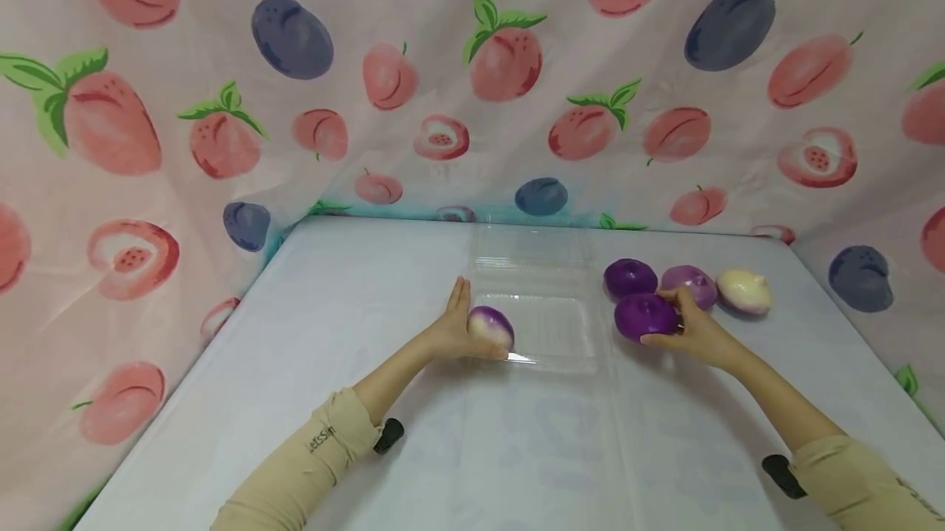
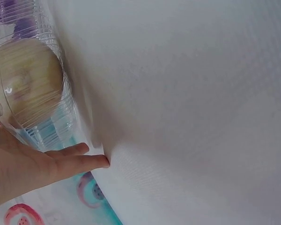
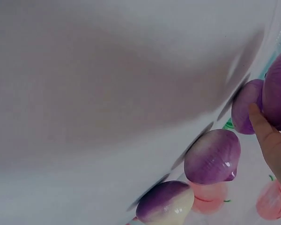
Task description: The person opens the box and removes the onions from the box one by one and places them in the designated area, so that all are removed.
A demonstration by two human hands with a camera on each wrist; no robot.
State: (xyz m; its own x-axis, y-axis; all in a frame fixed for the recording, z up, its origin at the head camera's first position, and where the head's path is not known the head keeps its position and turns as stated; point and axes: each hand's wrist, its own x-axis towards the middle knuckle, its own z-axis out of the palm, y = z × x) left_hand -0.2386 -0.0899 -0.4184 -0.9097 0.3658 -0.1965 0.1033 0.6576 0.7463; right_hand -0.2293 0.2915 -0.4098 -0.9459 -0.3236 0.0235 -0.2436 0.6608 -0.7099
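My left hand (image 1: 452, 338) rests with straight fingers along the left side of a clear plastic box (image 1: 554, 330), its thumb at the front edge. Inside the box, at its left end, lies a white-and-purple onion (image 1: 493, 326); the left wrist view shows this onion (image 2: 28, 82) through the ridged wall. To the right of the box, my right hand (image 1: 701, 334) holds a dark purple onion (image 1: 644, 318) between thumb and fingers. Right behind it sits another dark purple onion (image 1: 630, 276), which the held onion (image 3: 278, 91) partly covers in the right wrist view.
A lilac onion (image 1: 690, 285) and a cream-coloured onion (image 1: 742, 291) stand in a row at the right. The box's clear lid (image 1: 531, 248) lies folded back toward the fruit-print cloth (image 1: 443, 71). All stand on a white table (image 1: 354, 285).
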